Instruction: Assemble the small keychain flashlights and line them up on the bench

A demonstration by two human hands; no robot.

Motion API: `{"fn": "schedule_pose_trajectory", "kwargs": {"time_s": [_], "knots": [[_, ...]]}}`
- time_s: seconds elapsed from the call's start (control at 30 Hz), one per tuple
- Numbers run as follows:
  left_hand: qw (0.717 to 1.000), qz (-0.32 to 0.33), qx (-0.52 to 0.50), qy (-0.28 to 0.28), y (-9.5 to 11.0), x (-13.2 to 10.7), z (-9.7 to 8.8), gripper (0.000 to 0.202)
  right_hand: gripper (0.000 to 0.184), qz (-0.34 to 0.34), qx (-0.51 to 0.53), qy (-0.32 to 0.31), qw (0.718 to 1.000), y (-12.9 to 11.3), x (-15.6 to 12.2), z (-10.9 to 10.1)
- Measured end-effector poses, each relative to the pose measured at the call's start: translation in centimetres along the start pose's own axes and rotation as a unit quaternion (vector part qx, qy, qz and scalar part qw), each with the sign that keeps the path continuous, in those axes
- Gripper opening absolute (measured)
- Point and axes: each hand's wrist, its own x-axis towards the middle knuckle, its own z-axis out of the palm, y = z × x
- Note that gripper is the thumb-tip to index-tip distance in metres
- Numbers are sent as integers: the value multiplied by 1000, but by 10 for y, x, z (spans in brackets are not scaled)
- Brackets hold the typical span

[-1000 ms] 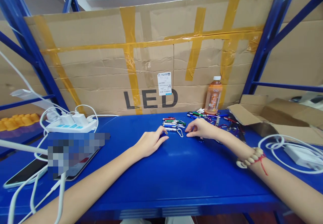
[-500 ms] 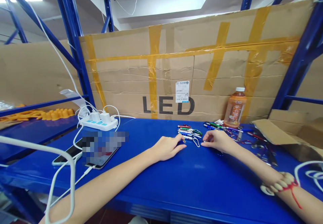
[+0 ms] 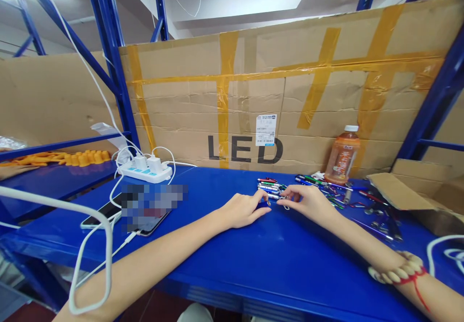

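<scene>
A stack of slim metallic pens (image 3: 267,186) in red, green, silver and blue lies side by side on the blue table (image 3: 253,264). At their left ends is my left hand (image 3: 248,211), its index fingertip against the nearest pen and its thumb held apart. My right hand (image 3: 308,203) is at the right ends, thumb and fingertips closed around a small silver carabiner (image 3: 286,208) that is partly hidden by them. Beyond my right wrist, loose pens, coloured carabiners and small metal parts (image 3: 375,211) are scattered.
An orange drink bottle (image 3: 342,155) stands behind the loose parts, beside an open cardboard box (image 3: 416,198). Two phones with cables (image 3: 105,211) and a white power strip (image 3: 145,171) are at left. A tall cardboard panel (image 3: 181,119) borders the back.
My right hand has moved left, from beside the carabiner onto it, covering most of it. The left hand stays by the pens' left ends. The view has shifted slightly.
</scene>
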Motion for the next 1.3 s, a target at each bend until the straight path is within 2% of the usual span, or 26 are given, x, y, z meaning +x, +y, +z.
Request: {"fn": "schedule_pose_trajectory", "kwargs": {"time_s": [0.13,0.23,0.4,0.57,0.73,0.9,1.0,1.1,1.2,1.3], "knots": [[1000,1,-5,-10,0,0,0,25,25,-91,-5,-54,994,-9,-3,2],[1000,0,-7,-17,-1,0,0,26,23,-114,-8,-74,991,-11,-5,2],[1000,-5,-16,-18,0,1,1,26,24,-128,-13,-65,990,-9,-5,1],[1000,1,15,-7,-1,1,0,30,28,-158,19,-27,987,-8,-5,4],[997,3,65,44,0,0,1,35,23,-96,69,26,993,-19,-6,3],[994,0,29,102,4,-2,5,36,25,-10,168,82,982,-30,-5,0],[989,-4,-29,148,5,-2,9,32,27,27,226,82,970,-29,-4,0],[977,20,-103,186,4,0,12,26,28,57,251,73,964,-28,-4,0],[971,36,-137,194,3,1,13,24,26,49,256,61,964,-29,-4,1],[972,54,-142,178,2,2,12,24,25,52,268,40,961,-29,-4,2]]}}
